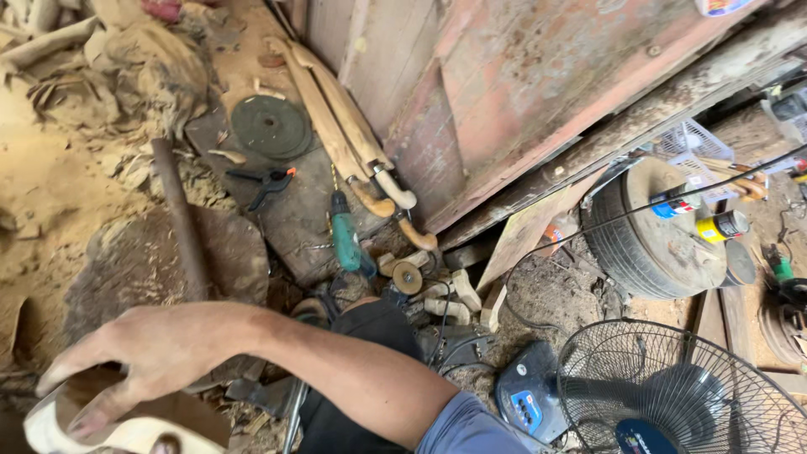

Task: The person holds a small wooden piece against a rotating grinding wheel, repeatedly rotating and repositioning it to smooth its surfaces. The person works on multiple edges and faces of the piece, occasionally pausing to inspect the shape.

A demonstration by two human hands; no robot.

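Mostly saw sawdust-strewn floor (pixel 50 193), then a leaning reddish wooden panel (pixel 538 92), a black fan (pixel 672 387) and an old wheel (pixel 651 231). Found the pale curved wooden piece (pixel 118 435) low at the left, directly beneath the right hand (pixel 160 345) and touching it. Noted fingers loosely spread and draped over its far edge, thumb on the near rim, not clamped. Judged a full wrap around the rim wiser before any lift, given the loose scraps beside it. Spotted a green drill (pixel 345 240) well apart.
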